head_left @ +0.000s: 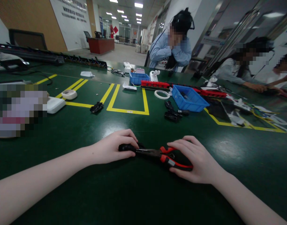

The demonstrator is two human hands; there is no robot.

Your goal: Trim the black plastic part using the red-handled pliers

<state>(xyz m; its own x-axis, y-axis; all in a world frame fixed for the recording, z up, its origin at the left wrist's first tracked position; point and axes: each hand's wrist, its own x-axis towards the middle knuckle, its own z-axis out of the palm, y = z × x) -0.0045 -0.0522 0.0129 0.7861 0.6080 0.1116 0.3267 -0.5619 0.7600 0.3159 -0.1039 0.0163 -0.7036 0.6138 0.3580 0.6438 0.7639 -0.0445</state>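
Observation:
My left hand (115,147) rests on the green table (143,193), fingers curled over a small black part (124,147) and holding it down. My right hand (192,161) is closed round the red-and-black handles of a pair of pliers (167,156). The dark jaws of the pliers point left and meet the black part under my left fingers. Most of that part is hidden by the hand.
Yellow tape lines (127,110) mark bays on the table. A blue bin (189,98), loose black parts (173,114), a white tape ring (161,94), a second blue bin (138,78) and red strips (155,84) lie beyond. Other people sit at the far side and right.

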